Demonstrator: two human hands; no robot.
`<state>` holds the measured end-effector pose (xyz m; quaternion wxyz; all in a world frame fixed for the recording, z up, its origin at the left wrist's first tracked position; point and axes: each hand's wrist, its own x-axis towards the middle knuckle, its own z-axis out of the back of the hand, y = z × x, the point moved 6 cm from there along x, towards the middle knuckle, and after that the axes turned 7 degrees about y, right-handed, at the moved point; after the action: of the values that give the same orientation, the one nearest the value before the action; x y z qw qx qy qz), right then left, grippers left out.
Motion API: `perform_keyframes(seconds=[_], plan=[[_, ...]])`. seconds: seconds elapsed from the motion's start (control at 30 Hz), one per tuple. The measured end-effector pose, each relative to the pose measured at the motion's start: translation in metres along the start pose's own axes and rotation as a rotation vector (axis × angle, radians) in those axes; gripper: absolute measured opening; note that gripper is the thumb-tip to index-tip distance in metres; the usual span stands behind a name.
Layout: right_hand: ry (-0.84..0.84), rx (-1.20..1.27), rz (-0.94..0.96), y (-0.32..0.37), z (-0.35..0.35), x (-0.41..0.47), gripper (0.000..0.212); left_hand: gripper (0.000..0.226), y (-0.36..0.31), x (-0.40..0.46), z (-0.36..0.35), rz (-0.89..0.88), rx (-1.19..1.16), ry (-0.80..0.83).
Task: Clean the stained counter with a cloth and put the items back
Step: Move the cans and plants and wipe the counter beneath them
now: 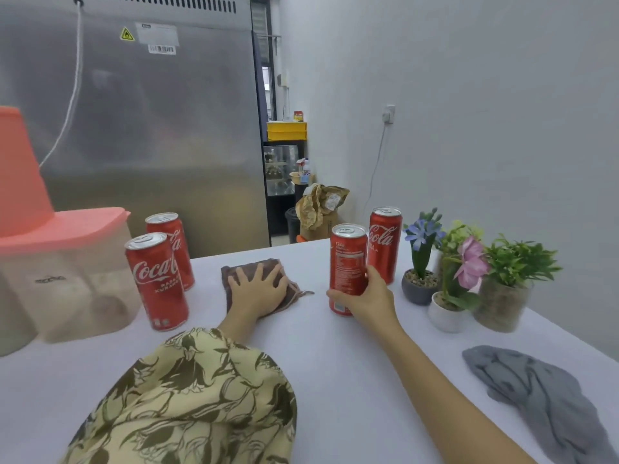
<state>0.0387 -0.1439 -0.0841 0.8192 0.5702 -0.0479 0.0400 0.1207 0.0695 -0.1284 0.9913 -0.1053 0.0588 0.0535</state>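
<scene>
Head view. The left hand (259,288) lies flat on the brown cloth (258,283), fingers straight and spread, pressing it to the white counter (335,363) near the far edge. The right hand (363,296) is wrapped round the lower part of a can (347,267), fingers curled at its base; whether the can stands on the counter or is just clear of it cannot be told. A second can (386,244) stands just behind it, and two more (155,279) stand at the left beside a pink-lidded container (67,262). Three small plant pots (418,284) sit at the right — a grey cloth (536,390) lies apart, nearer the camera.

No stain is visible around the brown cloth. Judgement: wiping is in hand or nearly done, with the can held aside to free the surface. The next move calls for sweeping the cloth across the vacated patch, then setting the can down upright — clear of its neighbour.
</scene>
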Motion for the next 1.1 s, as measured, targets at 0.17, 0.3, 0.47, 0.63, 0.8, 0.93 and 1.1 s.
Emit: perform_keyframes(seconds=[0.17,0.3,0.47,0.63,0.8,0.93,1.1], plan=[[0.004,-0.019,-0.018,-0.004,0.000,-0.003,0.067,0.051,-0.013,-0.066,-0.012,-0.047,0.049,0.018],[0.008,-0.035,-0.031,-0.005,-0.002,-0.005,0.063,0.053,-0.020,-0.122,-0.022,-0.040,0.060,0.060],[0.079,-0.023,-0.007,-0.002,-0.014,-0.009,0.061,0.056,-0.033,-0.180,-0.035,-0.045,0.112,0.143],[0.208,-0.036,0.067,0.006,-0.030,-0.017,0.061,0.062,-0.036,-0.186,-0.028,0.013,0.022,0.248],[0.252,-0.129,0.089,0.009,-0.031,-0.020,0.058,0.088,-0.048,-0.155,0.026,0.063,-0.268,-0.019],[0.213,-0.508,0.051,0.007,-0.033,-0.015,0.044,0.108,-0.078,-0.127,0.060,-0.206,-0.621,-0.258],[0.093,-0.866,0.120,0.024,-0.049,-0.038,0.038,0.084,-0.080,-0.109,0.071,-0.297,-0.773,-0.374]])
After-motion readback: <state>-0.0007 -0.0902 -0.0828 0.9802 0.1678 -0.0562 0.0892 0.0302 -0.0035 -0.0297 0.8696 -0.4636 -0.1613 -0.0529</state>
